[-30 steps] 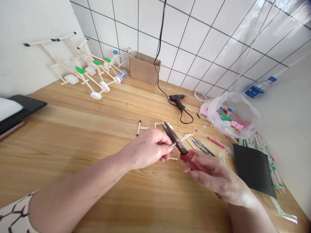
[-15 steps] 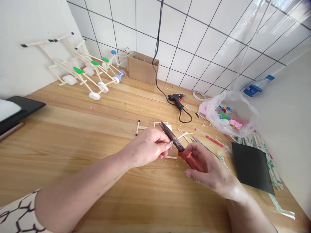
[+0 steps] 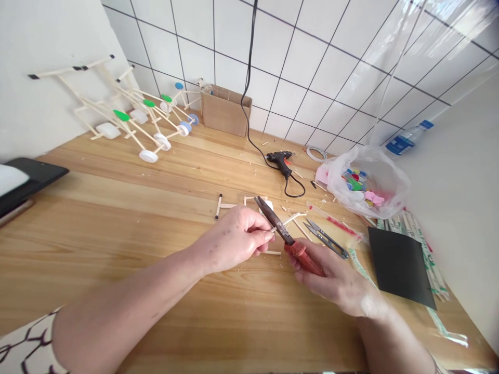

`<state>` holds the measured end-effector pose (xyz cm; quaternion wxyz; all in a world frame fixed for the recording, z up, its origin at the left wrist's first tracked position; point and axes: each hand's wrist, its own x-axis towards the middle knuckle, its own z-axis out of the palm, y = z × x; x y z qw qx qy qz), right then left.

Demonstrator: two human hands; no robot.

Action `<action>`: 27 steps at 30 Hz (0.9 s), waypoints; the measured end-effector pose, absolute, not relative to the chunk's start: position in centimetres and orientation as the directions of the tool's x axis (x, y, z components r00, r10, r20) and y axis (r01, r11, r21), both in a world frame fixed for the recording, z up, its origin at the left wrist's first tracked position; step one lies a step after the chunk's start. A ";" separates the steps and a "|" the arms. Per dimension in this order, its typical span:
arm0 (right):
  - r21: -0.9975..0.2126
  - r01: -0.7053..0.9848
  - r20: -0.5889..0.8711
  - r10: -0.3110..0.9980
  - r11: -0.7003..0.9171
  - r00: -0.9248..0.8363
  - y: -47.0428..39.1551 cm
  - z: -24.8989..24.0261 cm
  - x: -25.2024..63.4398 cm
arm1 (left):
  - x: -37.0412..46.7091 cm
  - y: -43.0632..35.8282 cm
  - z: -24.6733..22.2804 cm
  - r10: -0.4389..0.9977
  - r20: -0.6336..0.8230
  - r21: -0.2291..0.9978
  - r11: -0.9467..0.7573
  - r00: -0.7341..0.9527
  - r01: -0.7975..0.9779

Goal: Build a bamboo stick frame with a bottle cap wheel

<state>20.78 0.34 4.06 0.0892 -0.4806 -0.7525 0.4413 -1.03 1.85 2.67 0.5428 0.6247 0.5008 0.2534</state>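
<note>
Pinched in the fingers of my left hand (image 3: pixel 244 236) is a thin wooden stick (image 3: pixel 290 220). My right hand (image 3: pixel 325 270) is wrapped round the red handles of a pair of pliers (image 3: pixel 278 222). The pliers' dark jaws cross the stick just right of my left fingertips. Behind my left hand lies a small stick frame (image 3: pixel 228 205) with black ends, beside a white round piece (image 3: pixel 266 206) partly covered by the hand and pliers. Another short stick (image 3: pixel 272 253) lies on the table below the jaws.
Thread snips (image 3: pixel 326 239) lie right of the pliers, near black paper (image 3: pixel 401 267). Behind are a glue gun (image 3: pixel 281 161), a tape roll (image 3: pixel 316 154) and a plastic bag (image 3: pixel 335 189) of coloured pieces. Stick models with wheels (image 3: pixel 148 156) and a cardboard box (image 3: pixel 226 113) stand at the back left.
My right hand's fingers have closed further round the plier handles, and the snips show more fully. The stick stays between the jaws. The whole view has shifted slightly.
</note>
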 end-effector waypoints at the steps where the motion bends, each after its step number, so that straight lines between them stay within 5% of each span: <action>1: -0.730 0.667 -0.314 0.795 0.148 -0.520 0.3 4.1 20.7 | -1.0 1.8 2.7 0.902 -0.226 0.930 0.088 0.368 0.356; 8: -0.685 0.715 -0.345 0.802 0.141 -0.488 0.2 4.2 20.2 | -1.0 1.7 2.1 0.913 -0.200 0.922 0.052 0.356 0.383; 18: -0.835 0.551 -0.310 0.827 0.000 -0.469 -0.5 2.0 19.9 | -0.7 1.6 2.2 0.913 -0.238 0.917 0.099 0.330 0.388; 27: -0.813 0.488 -0.518 0.778 -0.318 -0.355 -1.5 3.9 19.5 | 0.1 1.5 1.3 0.896 -0.238 0.936 0.108 0.376 0.336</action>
